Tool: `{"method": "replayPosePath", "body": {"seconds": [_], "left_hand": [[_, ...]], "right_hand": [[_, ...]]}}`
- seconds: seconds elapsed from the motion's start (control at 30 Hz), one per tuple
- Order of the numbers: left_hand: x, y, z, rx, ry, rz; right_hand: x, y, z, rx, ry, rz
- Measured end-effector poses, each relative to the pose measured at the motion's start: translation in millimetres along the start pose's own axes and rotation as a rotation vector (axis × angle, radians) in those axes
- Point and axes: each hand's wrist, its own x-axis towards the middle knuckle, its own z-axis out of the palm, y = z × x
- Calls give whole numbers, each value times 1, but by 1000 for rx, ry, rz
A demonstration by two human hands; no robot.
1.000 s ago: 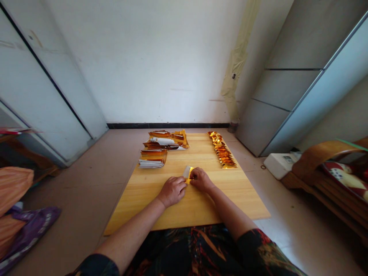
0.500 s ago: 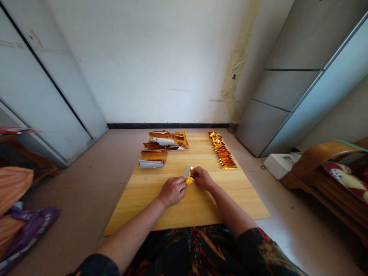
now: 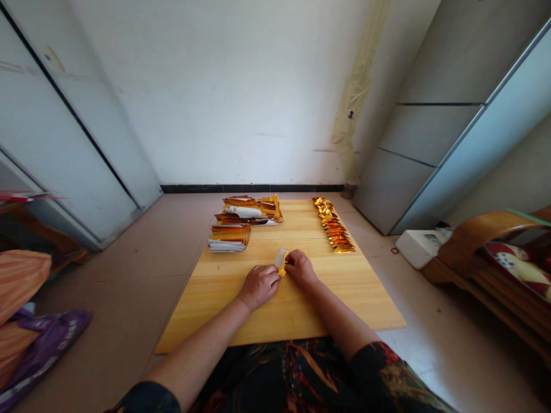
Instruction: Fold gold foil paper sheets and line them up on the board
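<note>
Between my two hands, low over the middle of the wooden board [image 3: 206, 310], is a small gold foil sheet [image 3: 282, 269] with a whitish flat piece [image 3: 279, 257] at its left side. My left hand [image 3: 262, 282] is closed, its thumb and fingers pinching the sheet's near left edge. My right hand [image 3: 300, 266] is closed too, with bent fingertips gripping the foil's right side. The fingers partly hide the foil, and I cannot tell what it holds.
At the board's far left lie stacks of brown-gold and white folded sheets [image 3: 230, 236]. Along the far right runs a row of shiny gold foil pieces [image 3: 336, 229]. A white wall [image 3: 241, 115] stands behind; a wooden chair [image 3: 473, 246] and white box [image 3: 417, 248] are to the right.
My right hand has shifted slightly left and down against the foil, which now shows less of its shiny side. My left hand stays almost in place.
</note>
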Motion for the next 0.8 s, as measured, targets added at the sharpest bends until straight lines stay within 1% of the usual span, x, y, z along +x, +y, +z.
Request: {"method": "replayPosePath", "body": {"seconds": [0.07,0.23,0.37,0.5,0.67,0.8], "left_hand": [[3,2,1,12,4,-43],[12,7,4,69,0,-179],[13,5,4,72,-9,-148],[11,-6,-2,78,-22,-97],[11,-25,-6,66,-69,-91],[13,-28,-3,103,-101,-96]], "right_hand": [[0,3,0,-10,-10,-29],[-4,9,-13,-97,-54,-219],[-14,2,-28,-211,-113,-236],[-25,-12,-37,-324,-166,-239],[-34,-23,-35,-364,-206,-289],[-30,-13,-30,-310,-219,-367]]}}
